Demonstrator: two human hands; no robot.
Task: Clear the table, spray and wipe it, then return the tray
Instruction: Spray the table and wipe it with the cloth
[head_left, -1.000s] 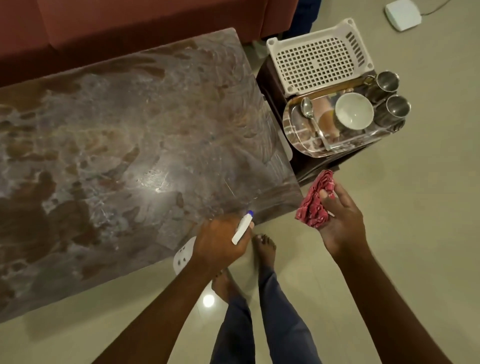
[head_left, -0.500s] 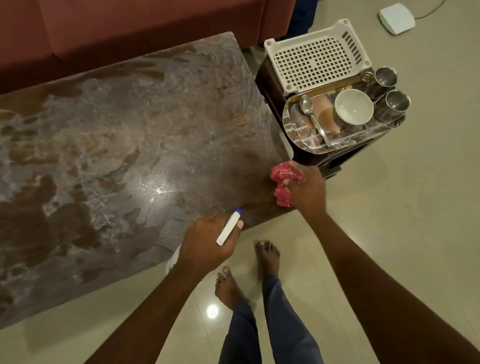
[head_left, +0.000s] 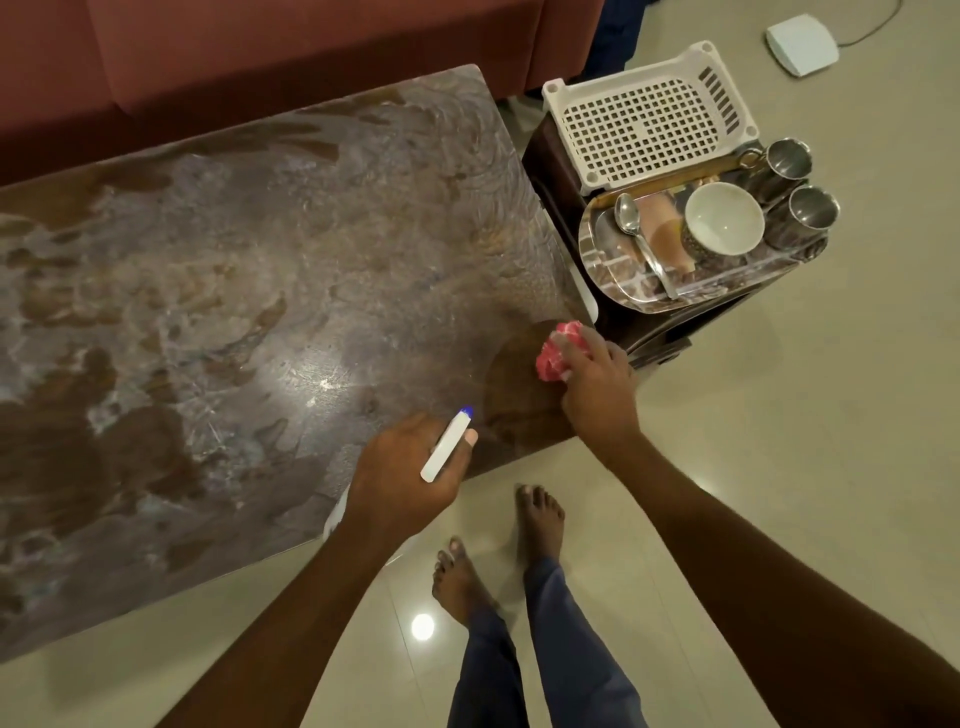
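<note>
Now right hand (head_left: 597, 387) gripping cloth (head_left: 555, 356) on table (head_left: 260, 286), left hand (head_left: 402, 480) gripping sprayer (head_left: 445, 448)

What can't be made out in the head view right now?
- Spray bottle: head view, the left hand and the table edge hide most of its body.
- Cloth: head view, the right hand covers most of it; contact with the table unclear.
- Table: head view, left end cut off by the frame edge.
- Tray: head view, reflections blur what lies beside the spoon.
</note>
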